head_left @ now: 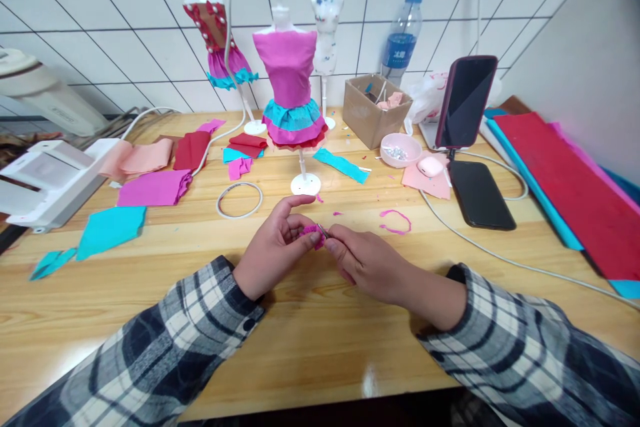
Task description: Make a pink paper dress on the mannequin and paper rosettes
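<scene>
My left hand (281, 248) is closed in a pinch on a small gathered piece of magenta crepe paper (311, 231), its index finger stretched out above. My right hand (373, 262) is shut on a small metal tool, perhaps tweezers (323, 231), whose tip touches the magenta piece. Most of the tool is hidden by the fingers. Just beyond my hands stands a small dress form (287, 70) in a magenta top with a ruffled turquoise, magenta and red skirt. Thin magenta scraps (404, 228) lie to the right of my hands.
Behind stand a red-topped dress form (210, 27) and a white patterned one (327, 30). A cardboard box (367, 117), a pink bowl (401, 150), phones (480, 197) and a cable lie right. Crepe pieces (155, 188) and a bangle (240, 200) lie left.
</scene>
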`<action>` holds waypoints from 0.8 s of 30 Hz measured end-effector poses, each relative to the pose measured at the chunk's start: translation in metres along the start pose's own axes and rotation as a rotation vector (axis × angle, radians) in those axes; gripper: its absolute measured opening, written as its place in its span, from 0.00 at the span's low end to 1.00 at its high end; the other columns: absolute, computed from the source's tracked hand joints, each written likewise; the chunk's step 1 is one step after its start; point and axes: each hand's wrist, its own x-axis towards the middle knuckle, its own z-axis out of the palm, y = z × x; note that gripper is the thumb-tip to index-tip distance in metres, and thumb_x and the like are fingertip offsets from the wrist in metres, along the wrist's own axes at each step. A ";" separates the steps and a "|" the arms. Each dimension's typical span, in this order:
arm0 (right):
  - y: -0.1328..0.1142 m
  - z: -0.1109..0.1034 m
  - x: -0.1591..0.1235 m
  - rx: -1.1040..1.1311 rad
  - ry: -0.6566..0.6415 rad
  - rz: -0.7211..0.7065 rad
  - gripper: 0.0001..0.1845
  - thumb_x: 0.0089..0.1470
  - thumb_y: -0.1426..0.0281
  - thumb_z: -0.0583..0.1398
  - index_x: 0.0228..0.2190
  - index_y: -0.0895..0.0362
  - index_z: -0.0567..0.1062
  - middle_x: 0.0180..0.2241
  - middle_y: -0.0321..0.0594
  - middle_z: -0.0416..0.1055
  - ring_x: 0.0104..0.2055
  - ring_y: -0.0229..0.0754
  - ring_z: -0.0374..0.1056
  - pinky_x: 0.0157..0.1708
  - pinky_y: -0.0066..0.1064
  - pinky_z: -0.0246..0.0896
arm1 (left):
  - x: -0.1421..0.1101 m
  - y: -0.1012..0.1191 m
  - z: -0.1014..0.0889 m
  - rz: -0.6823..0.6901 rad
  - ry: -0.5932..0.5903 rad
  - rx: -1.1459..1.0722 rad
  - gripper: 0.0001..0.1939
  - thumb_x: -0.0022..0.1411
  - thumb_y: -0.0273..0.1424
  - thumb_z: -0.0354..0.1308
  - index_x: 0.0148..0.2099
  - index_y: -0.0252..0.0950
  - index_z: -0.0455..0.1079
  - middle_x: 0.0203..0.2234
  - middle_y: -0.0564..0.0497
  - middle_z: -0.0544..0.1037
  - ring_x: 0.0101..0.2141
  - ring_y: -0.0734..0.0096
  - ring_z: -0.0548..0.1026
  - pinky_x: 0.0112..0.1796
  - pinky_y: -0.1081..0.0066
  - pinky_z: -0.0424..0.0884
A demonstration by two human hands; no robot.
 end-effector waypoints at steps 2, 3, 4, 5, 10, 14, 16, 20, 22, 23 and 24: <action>0.000 0.000 0.000 -0.016 0.012 0.002 0.19 0.66 0.57 0.43 0.46 0.53 0.67 0.25 0.34 0.69 0.26 0.38 0.65 0.27 0.28 0.51 | 0.000 -0.001 0.000 -0.002 -0.003 -0.007 0.28 0.54 0.30 0.66 0.55 0.37 0.60 0.28 0.55 0.76 0.31 0.73 0.75 0.35 0.72 0.69; -0.001 -0.001 0.000 -0.031 0.021 0.003 0.19 0.66 0.57 0.43 0.47 0.53 0.66 0.26 0.35 0.70 0.27 0.38 0.66 0.28 0.28 0.51 | 0.000 -0.001 0.000 -0.007 -0.004 -0.017 0.28 0.54 0.30 0.66 0.55 0.37 0.60 0.28 0.55 0.76 0.31 0.73 0.75 0.36 0.72 0.69; -0.001 -0.002 0.000 -0.060 0.034 0.006 0.20 0.66 0.56 0.43 0.47 0.53 0.66 0.28 0.36 0.71 0.28 0.39 0.67 0.28 0.29 0.50 | 0.000 -0.001 0.000 -0.014 -0.006 -0.032 0.28 0.54 0.30 0.66 0.55 0.37 0.60 0.28 0.55 0.77 0.31 0.73 0.76 0.36 0.72 0.69; -0.001 -0.005 0.000 -0.108 0.055 0.016 0.20 0.66 0.55 0.43 0.47 0.53 0.65 0.29 0.37 0.72 0.29 0.40 0.67 0.27 0.29 0.50 | 0.000 -0.001 0.000 -0.023 -0.005 -0.052 0.28 0.54 0.30 0.66 0.55 0.37 0.60 0.28 0.54 0.77 0.32 0.72 0.76 0.37 0.72 0.69; 0.011 -0.027 0.007 -0.519 0.194 0.188 0.21 0.63 0.53 0.47 0.42 0.54 0.69 0.30 0.43 0.73 0.30 0.46 0.68 0.25 0.31 0.46 | 0.001 -0.002 -0.001 -0.088 0.028 -0.171 0.29 0.51 0.29 0.69 0.53 0.38 0.62 0.29 0.54 0.78 0.32 0.72 0.77 0.36 0.73 0.69; 0.022 -0.038 0.011 -0.599 0.397 0.091 0.16 0.60 0.60 0.56 0.45 0.55 0.72 0.41 0.48 0.73 0.42 0.51 0.67 0.33 0.35 0.55 | 0.002 0.000 -0.001 -0.129 0.035 -0.171 0.31 0.49 0.30 0.70 0.53 0.37 0.61 0.29 0.53 0.79 0.32 0.72 0.77 0.36 0.73 0.69; 0.021 -0.036 0.010 -0.471 0.498 -0.064 0.14 0.59 0.63 0.58 0.44 0.56 0.74 0.43 0.48 0.71 0.47 0.51 0.65 0.41 0.38 0.57 | 0.001 0.001 0.001 -0.131 0.001 -0.127 0.32 0.49 0.30 0.70 0.54 0.37 0.60 0.29 0.53 0.79 0.32 0.72 0.77 0.35 0.73 0.70; 0.010 -0.022 0.008 0.069 0.247 -0.125 0.14 0.58 0.60 0.58 0.38 0.55 0.76 0.32 0.39 0.73 0.33 0.39 0.67 0.33 0.31 0.60 | 0.000 -0.003 0.004 -0.090 -0.115 0.006 0.37 0.48 0.28 0.70 0.56 0.38 0.56 0.30 0.54 0.77 0.32 0.71 0.77 0.34 0.71 0.71; 0.006 -0.016 0.007 0.221 0.133 -0.054 0.12 0.53 0.62 0.62 0.37 0.56 0.75 0.28 0.35 0.73 0.28 0.36 0.66 0.28 0.28 0.58 | -0.001 -0.006 0.005 -0.053 -0.118 0.064 0.36 0.48 0.28 0.69 0.56 0.39 0.55 0.31 0.54 0.75 0.31 0.73 0.76 0.33 0.72 0.71; 0.006 -0.014 0.007 0.270 0.114 -0.029 0.11 0.51 0.64 0.63 0.35 0.57 0.75 0.27 0.35 0.72 0.27 0.36 0.66 0.28 0.28 0.58 | -0.001 -0.007 0.005 -0.039 -0.110 0.084 0.36 0.48 0.27 0.69 0.56 0.39 0.55 0.32 0.54 0.74 0.30 0.74 0.75 0.32 0.72 0.70; 0.006 -0.013 0.008 0.314 0.106 -0.013 0.09 0.50 0.65 0.64 0.33 0.57 0.74 0.27 0.34 0.72 0.27 0.36 0.66 0.28 0.28 0.58 | -0.001 -0.008 0.005 -0.029 -0.103 0.093 0.37 0.48 0.27 0.69 0.57 0.39 0.55 0.33 0.54 0.74 0.30 0.74 0.75 0.33 0.72 0.70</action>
